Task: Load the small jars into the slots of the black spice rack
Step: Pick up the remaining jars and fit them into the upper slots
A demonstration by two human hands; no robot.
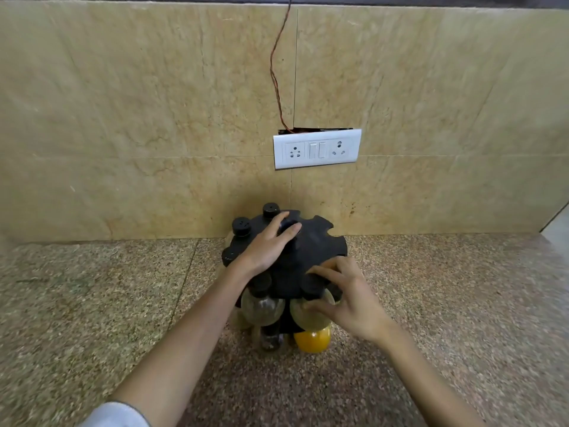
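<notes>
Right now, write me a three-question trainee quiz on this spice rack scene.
1. True or false: the left hand rests on top of the black spice rack.
2. What does the right hand have in its grip? A) the yellow jar B) a clear jar at the rack's near edge C) the switch plate
3. Fill in: the slots on the rack's far right edge are ____.

Key
1. True; its fingers reach the centre knob.
2. B, the clear jar; the yellow jar sits lower.
3. Empty.

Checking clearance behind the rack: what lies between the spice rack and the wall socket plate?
Nothing: in the head view only bare tan wall tile lies between the spice rack and the socket plate.
</notes>
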